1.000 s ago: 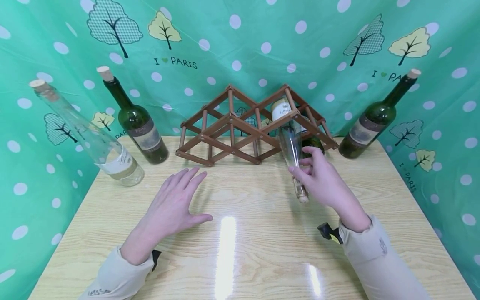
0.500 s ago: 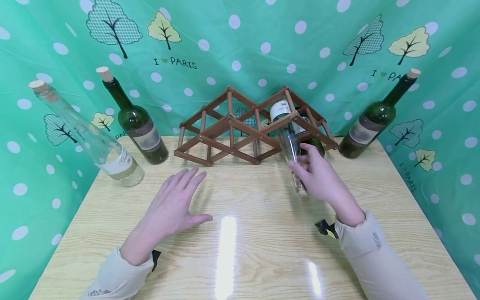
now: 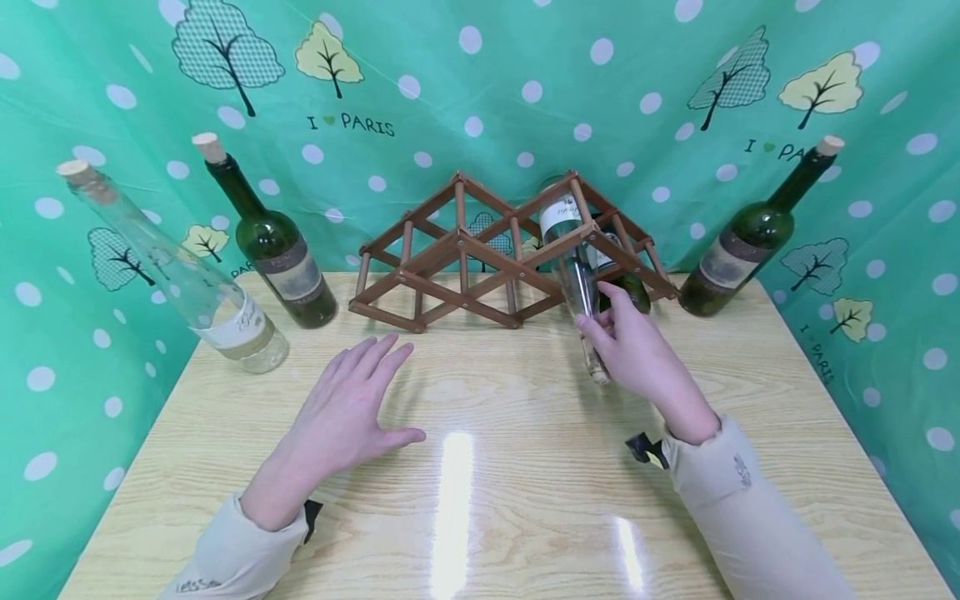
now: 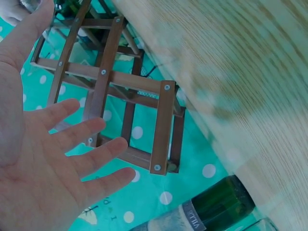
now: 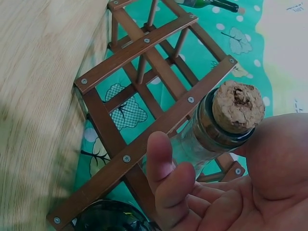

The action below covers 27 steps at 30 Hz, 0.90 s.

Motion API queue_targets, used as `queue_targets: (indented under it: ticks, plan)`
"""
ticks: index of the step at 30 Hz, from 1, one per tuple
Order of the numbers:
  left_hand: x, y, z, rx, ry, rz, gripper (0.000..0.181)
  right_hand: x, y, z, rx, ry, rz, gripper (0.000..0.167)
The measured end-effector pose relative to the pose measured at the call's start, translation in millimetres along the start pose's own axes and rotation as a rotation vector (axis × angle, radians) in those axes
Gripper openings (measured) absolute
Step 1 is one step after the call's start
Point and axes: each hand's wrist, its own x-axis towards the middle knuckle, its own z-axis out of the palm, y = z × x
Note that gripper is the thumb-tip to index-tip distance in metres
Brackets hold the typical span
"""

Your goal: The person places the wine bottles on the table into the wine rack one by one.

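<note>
My right hand (image 3: 633, 346) grips the neck of a clear glass bottle (image 3: 576, 275), its fingers curled round it in the right wrist view. The bottle lies tilted in the upper right opening of a brown wooden wine rack (image 3: 463, 242), white-labelled base at the back. Its cork (image 5: 238, 107) points toward me. A dark green bottle (image 3: 633, 292) lies in the rack just right of it, partly hidden by my hand. My left hand (image 3: 341, 412) is held over the table, left of centre, fingers spread and holding nothing; the left wrist view shows its palm and straight fingers (image 4: 103, 154).
On the left stand a corked clear bottle (image 3: 240, 325) and a corked green bottle (image 3: 288, 267). Another corked green bottle (image 3: 738, 250) stands right of the rack. A green dotted curtain (image 3: 480, 83) hangs behind the wooden table (image 3: 525, 500).
My right hand has moved forward and slightly left, sliding the clear bottle deeper into the rack; its cork end sits farther back. The left hand has stayed still.
</note>
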Motion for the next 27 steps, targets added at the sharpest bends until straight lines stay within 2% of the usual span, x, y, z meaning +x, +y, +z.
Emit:
queue_targets:
  ticks: [13, 18, 27]
  plan:
    - [-0.2, 1.0, 0.5, -0.002, 0.008, 0.001, 0.121, 2.5, 1.4, 2.0, -0.032, 0.026, 0.013, 0.078]
    - [-0.9, 1.7, 1.2, -0.011, 0.001, -0.008, 0.121, -1.1, -1.1, -5.0, -0.045, 0.036, 0.048, 0.082]
    - [-0.4, 1.7, 2.1, -0.007, 0.013, -0.009, 0.12, -11.7, -1.5, -34.4, -0.112, 0.17, 0.037, 0.074]
